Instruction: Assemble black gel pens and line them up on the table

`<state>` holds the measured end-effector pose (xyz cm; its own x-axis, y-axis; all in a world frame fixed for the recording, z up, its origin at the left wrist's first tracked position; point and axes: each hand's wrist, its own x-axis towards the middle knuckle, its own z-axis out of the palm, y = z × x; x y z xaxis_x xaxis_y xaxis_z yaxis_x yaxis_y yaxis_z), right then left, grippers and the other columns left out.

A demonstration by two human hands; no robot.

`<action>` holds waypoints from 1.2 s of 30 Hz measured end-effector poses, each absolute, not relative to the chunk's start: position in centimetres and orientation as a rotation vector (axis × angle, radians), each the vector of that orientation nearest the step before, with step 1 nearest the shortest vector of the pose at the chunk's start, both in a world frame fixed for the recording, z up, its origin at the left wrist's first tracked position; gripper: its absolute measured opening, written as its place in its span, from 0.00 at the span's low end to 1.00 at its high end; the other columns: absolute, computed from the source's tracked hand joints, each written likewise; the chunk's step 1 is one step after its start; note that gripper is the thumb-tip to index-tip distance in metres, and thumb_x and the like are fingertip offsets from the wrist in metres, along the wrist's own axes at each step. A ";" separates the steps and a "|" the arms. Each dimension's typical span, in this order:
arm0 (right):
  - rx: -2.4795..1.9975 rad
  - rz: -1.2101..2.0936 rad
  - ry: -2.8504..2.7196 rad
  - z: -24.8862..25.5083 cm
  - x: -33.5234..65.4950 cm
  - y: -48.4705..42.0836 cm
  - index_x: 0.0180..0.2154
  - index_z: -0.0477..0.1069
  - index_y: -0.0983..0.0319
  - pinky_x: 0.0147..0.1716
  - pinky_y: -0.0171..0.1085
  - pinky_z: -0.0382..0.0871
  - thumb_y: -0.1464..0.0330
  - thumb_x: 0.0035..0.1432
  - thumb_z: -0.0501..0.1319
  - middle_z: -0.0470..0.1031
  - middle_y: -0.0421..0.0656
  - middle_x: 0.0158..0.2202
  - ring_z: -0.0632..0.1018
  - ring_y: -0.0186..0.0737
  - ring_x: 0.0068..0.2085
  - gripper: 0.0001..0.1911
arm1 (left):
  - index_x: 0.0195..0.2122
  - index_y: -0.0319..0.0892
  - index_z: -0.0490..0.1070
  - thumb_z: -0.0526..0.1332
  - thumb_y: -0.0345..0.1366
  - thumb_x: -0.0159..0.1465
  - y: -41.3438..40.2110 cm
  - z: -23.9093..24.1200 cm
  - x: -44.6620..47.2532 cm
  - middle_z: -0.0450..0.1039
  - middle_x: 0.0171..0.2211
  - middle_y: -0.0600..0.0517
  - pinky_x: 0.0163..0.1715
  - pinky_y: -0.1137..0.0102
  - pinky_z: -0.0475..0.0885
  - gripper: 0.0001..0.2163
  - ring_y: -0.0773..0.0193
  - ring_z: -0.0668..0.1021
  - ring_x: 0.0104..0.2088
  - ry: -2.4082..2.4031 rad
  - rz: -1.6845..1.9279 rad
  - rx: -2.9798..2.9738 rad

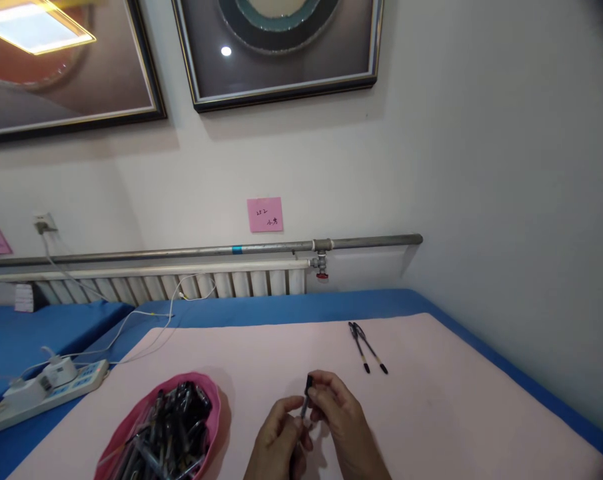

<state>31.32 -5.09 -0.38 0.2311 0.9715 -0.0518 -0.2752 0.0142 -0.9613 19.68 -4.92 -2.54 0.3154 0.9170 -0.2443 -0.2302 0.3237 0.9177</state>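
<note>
Both of my hands are low in the middle of the view, pinched together on one black pen [308, 389] that stands nearly upright between them. My left hand [280, 437] grips its lower part with curled fingers. My right hand [340, 417] holds it higher up, fingertips near the cap. Two assembled black pens [367, 347] lie side by side on the pink mat [431, 413], farther back and to the right of my hands. A pink bowl [212, 408] full of several dark pens and pen parts sits to the left of my left hand.
The pink mat lies on a blue-covered table [301, 305] against a white wall. A white power strip [46, 390] with plugs and cables rests at the left edge. A radiator [191, 283] and a metal pipe [206, 251] run along the wall, with a pink note [265, 214] above.
</note>
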 end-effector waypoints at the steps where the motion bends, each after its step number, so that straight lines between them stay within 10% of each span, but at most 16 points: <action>1: -1.111 1.183 -0.832 -0.6 31.3 -5.1 0.34 0.69 0.61 0.25 0.33 0.64 0.66 0.47 0.60 0.69 0.36 0.23 0.69 0.34 0.24 0.10 | 0.51 0.39 0.63 0.62 0.53 0.49 -4.9 -2.6 19.6 0.67 0.20 0.57 0.15 0.75 0.43 0.32 0.77 0.57 0.12 0.934 0.930 0.937; 9: -1.020 1.258 -0.945 -1.8 30.5 -4.9 0.32 0.68 0.61 0.24 0.34 0.63 0.63 0.50 0.59 0.66 0.34 0.19 0.69 0.34 0.21 0.08 | 0.57 0.37 0.61 0.63 0.55 0.47 -4.4 -2.7 19.2 0.65 0.20 0.57 0.14 0.75 0.44 0.39 0.77 0.57 0.11 0.933 0.950 0.946; 36: -1.105 1.206 -0.948 -1.0 30.1 -5.1 0.24 0.67 0.61 0.24 0.34 0.62 0.61 0.47 0.61 0.68 0.36 0.17 0.69 0.34 0.20 0.10 | 0.36 0.41 0.67 0.66 0.46 0.49 -4.7 -2.3 19.2 0.65 0.17 0.60 0.11 0.77 0.41 0.18 0.79 0.56 0.09 0.827 1.043 0.821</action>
